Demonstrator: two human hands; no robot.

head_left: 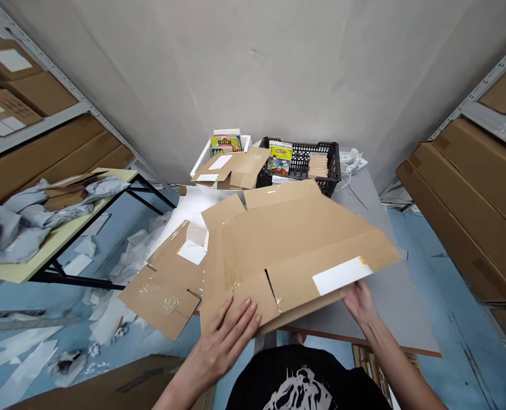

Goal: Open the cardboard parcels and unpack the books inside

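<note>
**Head view: flattened box under two hands at the table's near edge**

Head camera looks down on a flattened box (295, 245), a wide brown sheet of panels and flaps that covers the middle of the table (402, 319) and overhangs its near edge. The left hand (231, 336) lies palm down on the near left flap, fingers spread and flat, pressing rather than gripping. The right hand (361, 304) grips the near right edge just below a white label (342, 274); its fingers are hidden under the board, and that corner looks raised off the table.

The box looks light for its size, stiff across each panel but ready to fold at the creases and at the slit between the two near flaps. Held at one corner alone it would likely sag or hinge. The firmest hold seems to be on two well-separated points of the long near edge, each on a full panel rather than a loose flap. Shiny tape (231, 279) near the left hand may be slick, and the cut edges could be sharp.

A second box (167, 290), also flat, lies partly under the first on the left. A crate (316, 154) holding books stands at the far end of the table.
</note>
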